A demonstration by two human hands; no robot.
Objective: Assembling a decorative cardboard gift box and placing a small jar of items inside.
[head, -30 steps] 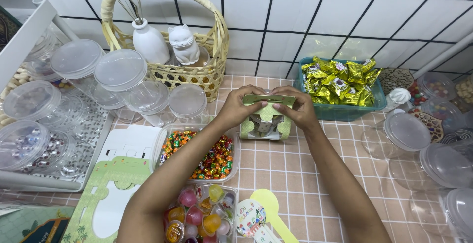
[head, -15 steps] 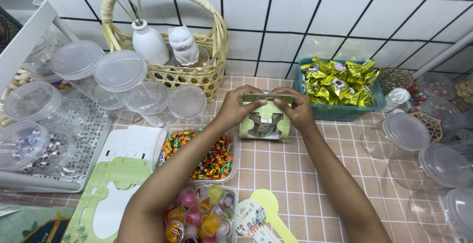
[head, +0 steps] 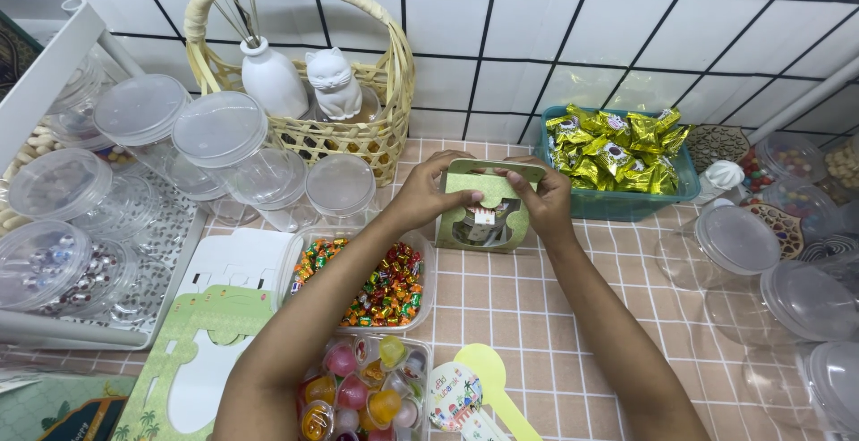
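Note:
A small green cardboard gift box (head: 484, 207) with a cut-out window stands upright on the tiled counter, sweets visible inside. My left hand (head: 428, 192) grips its left side and top flap. My right hand (head: 540, 199) holds its right side, fingers on the top edge. Just in front lies a clear tub of small wrapped candies (head: 374, 282). Nearer me sits a tub of coloured jelly cups (head: 362, 394).
A wicker basket (head: 358, 141) holding a white vase and a white cat figure stands at the back. A teal bin of gold-wrapped sweets (head: 617, 156) is right of the box. Clear lidded jars (head: 210, 137) crowd the left and right. Flat green box blanks (head: 201, 338) lie front left.
Both hands stay on the green box, pressing its top flap; the box has barely shifted.

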